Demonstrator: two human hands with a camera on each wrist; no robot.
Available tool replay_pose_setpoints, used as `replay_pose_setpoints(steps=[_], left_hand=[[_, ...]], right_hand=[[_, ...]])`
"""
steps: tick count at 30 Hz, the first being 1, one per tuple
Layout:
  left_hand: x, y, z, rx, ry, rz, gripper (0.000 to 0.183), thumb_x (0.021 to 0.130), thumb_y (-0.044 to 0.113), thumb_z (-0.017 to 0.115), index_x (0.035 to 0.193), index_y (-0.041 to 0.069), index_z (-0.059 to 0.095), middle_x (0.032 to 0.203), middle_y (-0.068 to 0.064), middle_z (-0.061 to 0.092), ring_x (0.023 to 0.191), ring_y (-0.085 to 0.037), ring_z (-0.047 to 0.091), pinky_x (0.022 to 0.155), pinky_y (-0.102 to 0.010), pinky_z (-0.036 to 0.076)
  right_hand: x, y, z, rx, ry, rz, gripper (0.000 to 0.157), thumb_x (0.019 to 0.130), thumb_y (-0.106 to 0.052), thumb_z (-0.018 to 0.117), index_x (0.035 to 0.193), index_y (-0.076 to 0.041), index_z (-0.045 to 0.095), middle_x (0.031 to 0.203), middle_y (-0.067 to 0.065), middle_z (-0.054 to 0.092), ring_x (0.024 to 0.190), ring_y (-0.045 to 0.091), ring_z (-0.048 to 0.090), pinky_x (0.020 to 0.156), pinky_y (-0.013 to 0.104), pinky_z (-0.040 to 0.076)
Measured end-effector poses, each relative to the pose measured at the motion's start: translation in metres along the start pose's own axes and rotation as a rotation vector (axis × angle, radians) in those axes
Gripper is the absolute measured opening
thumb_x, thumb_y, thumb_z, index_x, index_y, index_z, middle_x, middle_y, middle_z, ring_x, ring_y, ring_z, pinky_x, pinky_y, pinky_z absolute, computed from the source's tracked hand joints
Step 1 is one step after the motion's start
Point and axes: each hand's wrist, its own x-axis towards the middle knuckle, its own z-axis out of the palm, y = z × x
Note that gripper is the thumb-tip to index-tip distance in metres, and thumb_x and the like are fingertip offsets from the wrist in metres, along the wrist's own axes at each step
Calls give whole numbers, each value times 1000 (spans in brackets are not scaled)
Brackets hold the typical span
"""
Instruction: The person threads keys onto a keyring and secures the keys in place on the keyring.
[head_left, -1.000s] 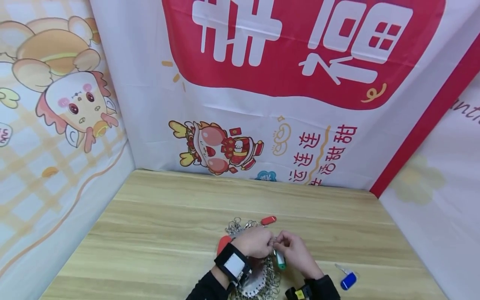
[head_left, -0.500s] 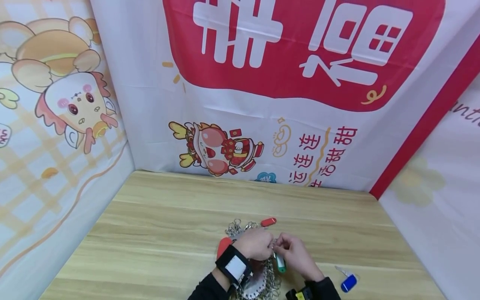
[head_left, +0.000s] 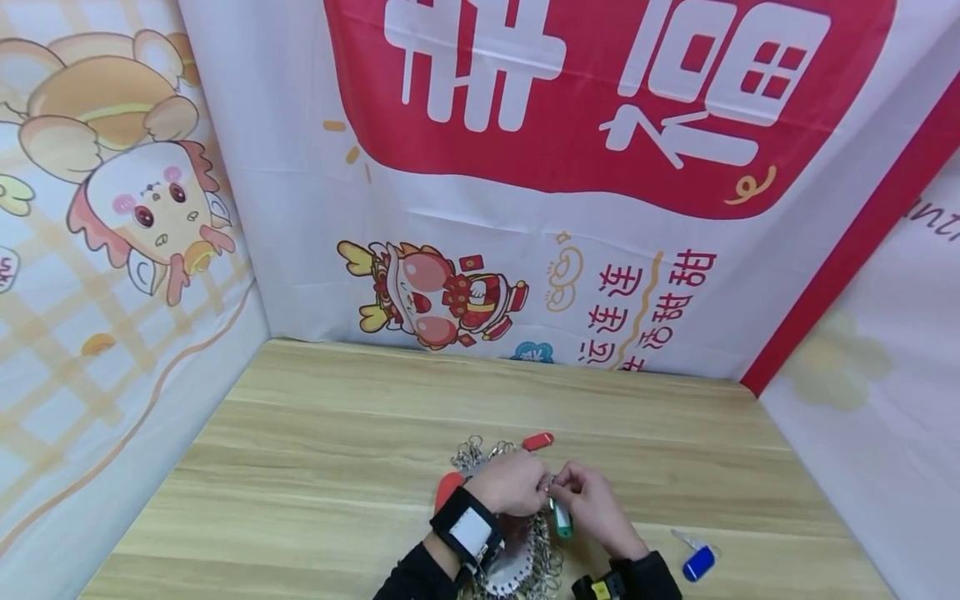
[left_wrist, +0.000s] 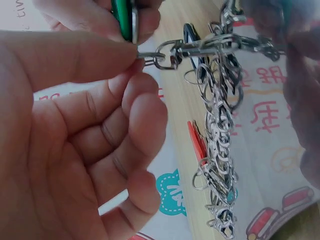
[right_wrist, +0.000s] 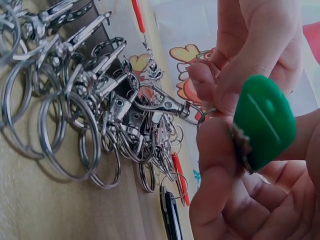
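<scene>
My left hand pinches a metal split ring between thumb and forefinger. In the left wrist view the ring is linked to a swivel clasp. My right hand is close beside it and holds a green key tag in its fingers. In the right wrist view the fingers of both hands meet near the ring, and the exact contact is partly hidden. Many clasps with split rings hang in a dense row along a round rack with a toothed edge, under my left forearm.
A red key tag lies behind the hands. To the right, a blue key tag rests on the wooden table. A red-orange piece shows left of my left wrist. Printed cloths enclose the table's back and sides.
Both hands keep nearly the same place and grasp. The green key tag tilts slightly between my right fingers; the other things have not moved.
</scene>
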Motion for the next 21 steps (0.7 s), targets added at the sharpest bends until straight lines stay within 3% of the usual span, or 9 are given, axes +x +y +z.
replay_pose_setpoints(steps=[12, 21], left_hand=[[-3, 2, 0, 38, 12, -6, 30, 84, 12, 61, 60, 16, 42, 52, 6, 34, 44, -10, 37, 45, -23, 30], [-2, 2, -1, -44, -33, -20, 32, 83, 12, 61, 56, 16, 44, 47, 8, 32, 39, -9, 34, 40, -22, 28]], right_hand=[[-1, -1, 1, -26, -28, -27, 7, 86, -5, 63, 82, -3, 58, 76, 4, 61, 70, 17, 53, 60, 28, 41], [-1, -2, 2, -24, 20, -1, 8, 86, -6, 63, 81, -3, 57, 74, 4, 60, 67, 17, 52, 55, 26, 39]])
